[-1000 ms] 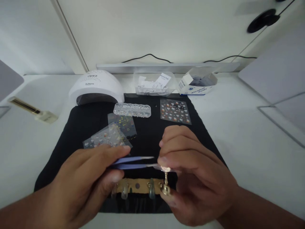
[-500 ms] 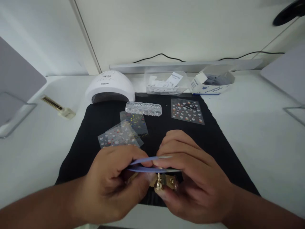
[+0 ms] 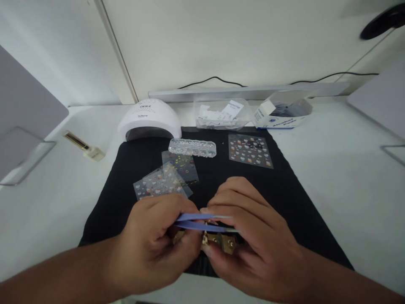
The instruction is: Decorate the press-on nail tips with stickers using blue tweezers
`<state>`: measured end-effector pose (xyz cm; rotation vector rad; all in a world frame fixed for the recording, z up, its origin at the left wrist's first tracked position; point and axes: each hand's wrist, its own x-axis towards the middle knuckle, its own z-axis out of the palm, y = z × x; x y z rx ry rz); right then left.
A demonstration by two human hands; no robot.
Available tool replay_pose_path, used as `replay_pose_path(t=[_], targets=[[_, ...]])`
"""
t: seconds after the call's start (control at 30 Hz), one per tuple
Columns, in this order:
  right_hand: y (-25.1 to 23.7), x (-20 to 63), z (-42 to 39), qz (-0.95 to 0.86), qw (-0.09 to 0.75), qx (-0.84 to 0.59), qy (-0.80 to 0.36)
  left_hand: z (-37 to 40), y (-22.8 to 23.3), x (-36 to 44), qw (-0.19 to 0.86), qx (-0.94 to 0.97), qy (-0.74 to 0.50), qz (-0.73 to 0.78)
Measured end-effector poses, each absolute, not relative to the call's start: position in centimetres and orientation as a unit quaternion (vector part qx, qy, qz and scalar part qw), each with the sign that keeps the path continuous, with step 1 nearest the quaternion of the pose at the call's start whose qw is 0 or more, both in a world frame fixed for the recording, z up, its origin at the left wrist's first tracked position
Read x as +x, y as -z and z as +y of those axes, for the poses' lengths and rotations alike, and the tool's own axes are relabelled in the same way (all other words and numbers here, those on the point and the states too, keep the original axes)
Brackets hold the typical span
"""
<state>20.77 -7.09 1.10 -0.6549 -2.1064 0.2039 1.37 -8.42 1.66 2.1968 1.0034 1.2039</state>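
Over the black mat (image 3: pixel 284 198), tweezers (image 3: pixel 205 223) now lower between closer hands.

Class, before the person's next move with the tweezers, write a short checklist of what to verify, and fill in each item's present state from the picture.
1. Left hand grips the blue tweezers: ok.
2. Right hand holds the gold nail stand: ok.
3. Tweezer tips are closed on a sticker: cannot tell, fingers hide them.
4. Sticker sheets lie flat on the black mat, near the hands: ok.
5. Clear gem box sits apart from both hands: ok.
6. Nail tip is seated on the stand: cannot tell, hidden.
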Motion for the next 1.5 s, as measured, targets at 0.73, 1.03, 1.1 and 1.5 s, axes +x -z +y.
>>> replay_pose_path(t=[0.73,1.03,1.1,1.5], targets=[[-1.7,22.3,-6.9,-0.835,0.479,-0.254,-0.096,-7.8,-1.5,-1.0,0.129,0.881,-0.349,0.292],[-2.0,22.2,-7.2,-0.822,0.499,-0.254,-0.105,-7.4,-1.9,-0.7,0.101,0.9,-0.3,0.301],[-2.0,22.2,-7.1,-0.825,0.494,-0.25,-0.11,-7.4,-1.8,-0.7,0.101,0.901,-0.297,0.301],[-2.1,22.1,-7.4,-0.821,0.497,-0.255,-0.115,-7.3,-1.6,-0.9,0.1,0.903,-0.291,0.301]])
